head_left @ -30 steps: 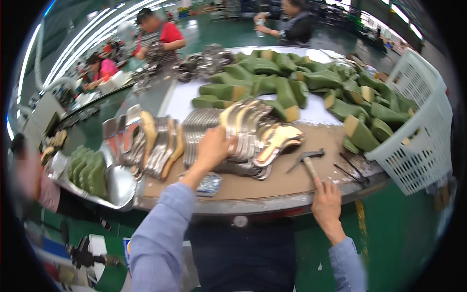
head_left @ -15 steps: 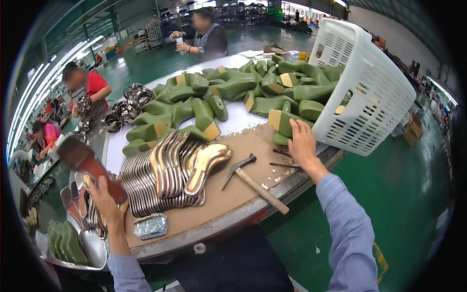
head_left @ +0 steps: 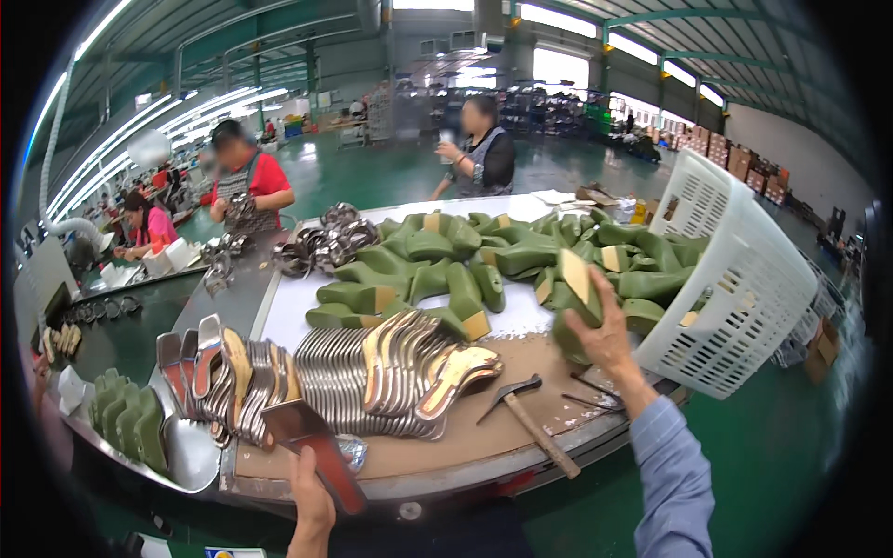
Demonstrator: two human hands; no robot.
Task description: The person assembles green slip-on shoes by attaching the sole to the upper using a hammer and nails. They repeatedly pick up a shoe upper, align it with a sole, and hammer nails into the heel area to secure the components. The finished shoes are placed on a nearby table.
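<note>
My right hand (head_left: 609,335) grips a green shoe last (head_left: 572,307) with a tan heel face, lifted just above the brown board at the table's right side, beside a tipped white plastic basket (head_left: 744,279). My left hand (head_left: 310,498) holds a dark reddish shoe sole (head_left: 312,446) by its lower end, at the table's near edge. A fanned row of metallic soles (head_left: 372,372) lies between my hands. A hammer (head_left: 530,423) rests on the board near my right hand.
A heap of green lasts (head_left: 446,260) covers the table's middle and spills from the basket. Shiny soles and more green lasts (head_left: 126,418) sit at the left. Three people work at the far side. A green floor surrounds the table.
My right hand closed on a green last and lifted it. My left hand brought the reddish sole down toward the table's near edge. The view swung right.
</note>
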